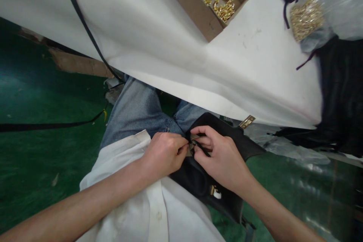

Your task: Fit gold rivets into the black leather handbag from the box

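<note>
Two hands, one black bag across the lap. The left hand pinches nearly closed at the bag's middle; the right hand curls, half open, thumb and fingers around one slim black piece. One open cardboard box sits on the table beyond.

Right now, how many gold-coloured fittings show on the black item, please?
2: an upper fitting near the white table, a lower fitting below the right hand. Others may be hidden.
</note>
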A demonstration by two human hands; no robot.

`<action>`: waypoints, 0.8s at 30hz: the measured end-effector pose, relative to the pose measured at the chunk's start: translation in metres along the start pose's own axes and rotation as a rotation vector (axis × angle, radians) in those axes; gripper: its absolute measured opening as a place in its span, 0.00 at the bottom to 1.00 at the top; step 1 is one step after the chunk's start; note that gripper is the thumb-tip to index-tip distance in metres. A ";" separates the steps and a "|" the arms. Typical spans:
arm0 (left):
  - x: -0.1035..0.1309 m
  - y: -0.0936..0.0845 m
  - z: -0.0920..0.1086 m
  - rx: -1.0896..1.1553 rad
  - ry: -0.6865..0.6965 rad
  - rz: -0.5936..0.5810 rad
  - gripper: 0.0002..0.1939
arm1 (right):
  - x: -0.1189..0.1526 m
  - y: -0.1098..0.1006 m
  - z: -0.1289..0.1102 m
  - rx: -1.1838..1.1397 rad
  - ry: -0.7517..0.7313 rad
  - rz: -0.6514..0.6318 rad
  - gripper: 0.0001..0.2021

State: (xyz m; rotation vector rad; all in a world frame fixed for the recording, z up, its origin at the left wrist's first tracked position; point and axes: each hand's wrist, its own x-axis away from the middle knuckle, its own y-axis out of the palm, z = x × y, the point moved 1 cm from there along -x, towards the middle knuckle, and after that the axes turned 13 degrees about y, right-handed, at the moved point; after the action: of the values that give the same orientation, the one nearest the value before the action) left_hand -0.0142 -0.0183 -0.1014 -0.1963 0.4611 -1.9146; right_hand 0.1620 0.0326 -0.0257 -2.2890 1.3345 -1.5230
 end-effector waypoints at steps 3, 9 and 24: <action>0.001 0.002 0.001 -0.007 0.013 0.035 0.12 | 0.000 0.006 0.010 -0.182 0.128 0.054 0.14; 0.002 0.008 0.003 -0.014 0.070 0.049 0.10 | 0.005 0.010 0.029 -0.330 0.206 0.046 0.11; -0.001 0.005 0.003 0.139 -0.017 0.046 0.08 | 0.005 0.006 0.017 -0.038 -0.088 0.169 0.14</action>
State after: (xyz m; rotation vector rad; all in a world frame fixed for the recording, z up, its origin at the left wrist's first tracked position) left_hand -0.0085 -0.0196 -0.1008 -0.1103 0.3175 -1.8904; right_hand 0.1720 0.0194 -0.0339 -2.1727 1.5021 -1.3408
